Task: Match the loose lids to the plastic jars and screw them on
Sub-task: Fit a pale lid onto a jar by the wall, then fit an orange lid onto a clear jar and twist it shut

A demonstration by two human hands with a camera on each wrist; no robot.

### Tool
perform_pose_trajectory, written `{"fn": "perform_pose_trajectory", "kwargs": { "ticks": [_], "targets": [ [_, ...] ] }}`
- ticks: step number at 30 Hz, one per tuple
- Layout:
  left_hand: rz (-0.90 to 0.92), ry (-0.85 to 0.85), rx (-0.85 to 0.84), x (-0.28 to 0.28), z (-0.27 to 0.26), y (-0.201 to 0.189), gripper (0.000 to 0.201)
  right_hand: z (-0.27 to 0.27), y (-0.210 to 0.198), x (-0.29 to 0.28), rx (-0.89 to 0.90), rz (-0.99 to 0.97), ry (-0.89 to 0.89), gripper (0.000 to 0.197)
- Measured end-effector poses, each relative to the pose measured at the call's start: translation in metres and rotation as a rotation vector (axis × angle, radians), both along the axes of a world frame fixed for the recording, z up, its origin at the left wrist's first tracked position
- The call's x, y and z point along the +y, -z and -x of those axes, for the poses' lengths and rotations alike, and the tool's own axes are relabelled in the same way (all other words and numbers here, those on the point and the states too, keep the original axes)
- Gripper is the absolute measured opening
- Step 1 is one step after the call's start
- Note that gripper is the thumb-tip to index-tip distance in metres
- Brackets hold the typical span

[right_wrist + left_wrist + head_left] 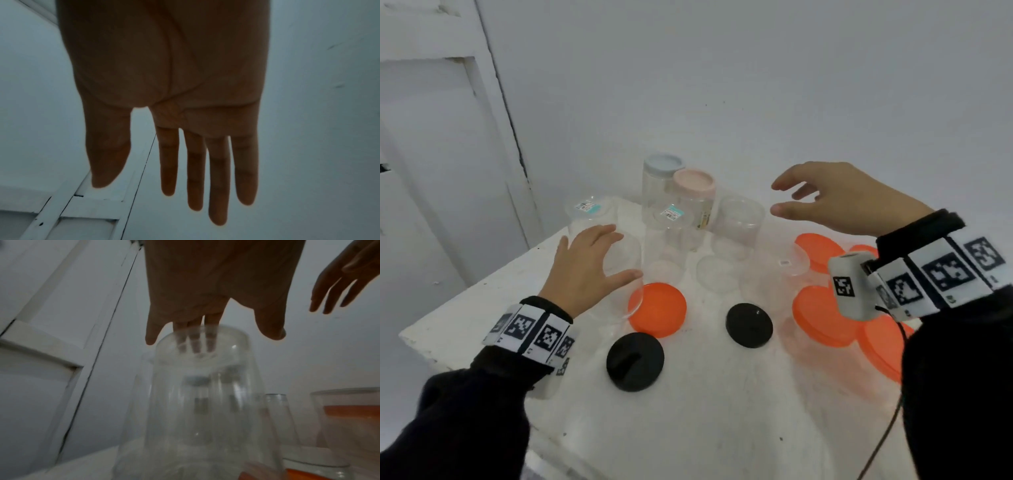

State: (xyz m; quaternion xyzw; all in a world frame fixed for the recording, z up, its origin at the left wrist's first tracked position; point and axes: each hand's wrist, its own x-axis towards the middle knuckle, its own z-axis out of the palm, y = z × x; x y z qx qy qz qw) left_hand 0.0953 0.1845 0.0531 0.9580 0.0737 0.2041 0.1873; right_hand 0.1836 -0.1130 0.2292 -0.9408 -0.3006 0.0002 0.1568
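Several clear plastic jars stand lidless on the white table [482, 308]. My left hand [625, 251] hovers spread over the top of the front-left clear jar [619, 301]. In the left wrist view, the left hand [232, 337] has its fingers [195, 344] behind the clear jar [205, 394] and its thumb apart from the wall. My right hand [777, 198] hangs in the air right of a lidless jar [739, 219], fingers straight and holding nothing; the right hand [148, 191] shows only wall behind it. Loose lids lie in front: an orange lid [657, 310] and two black lids [635, 361] [749, 325].
More orange lids [822, 315] lie stacked at the right under my right wrist. At the back stand two capped jars, one with a pale blue lid [664, 162], one with a pink lid [693, 181]. The table's left edge is near my left forearm. A wall stands behind.
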Motion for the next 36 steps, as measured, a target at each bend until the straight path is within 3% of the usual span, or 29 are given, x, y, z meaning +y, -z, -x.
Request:
{"fn": "perform_pose_trajectory", "kwargs": {
  "ticks": [3,6,11,14,18,24,29,36],
  "targets": [
    [-0.005,0.116,-0.143,-0.020,0.006,-0.010,0.072,0.022,0.012,-0.026,0.041,0.024,0.056,0.040],
    [0.117,0.317,-0.214,-0.055,0.008,-0.018,0.060,0.044,0.022,-0.052,0.091,0.028,0.104,0.040],
    [0.169,0.592,0.022,-0.116,-0.011,-0.009,0.033,0.076,0.044,-0.101,0.148,0.118,0.189,0.038],
    [0.088,0.686,0.193,-0.144,-0.031,0.005,0.039,0.092,0.063,-0.136,0.190,0.193,0.246,0.046],
    [-0.055,0.715,0.433,-0.163,-0.056,0.025,0.060,0.112,0.097,-0.177,0.321,0.292,0.310,0.071],
    [-0.241,0.703,0.616,-0.174,-0.073,0.042,0.089,0.128,0.137,-0.209,0.431,0.320,0.416,0.102],
    [-0.270,0.693,0.665,-0.180,-0.077,0.051,0.082,0.129,0.156,-0.217,0.443,0.260,0.451,0.103],
    [-0.239,0.718,0.635,-0.192,-0.069,0.053,0.063,0.127,0.162,-0.200,0.386,0.183,0.359,0.095]
  ]
}}
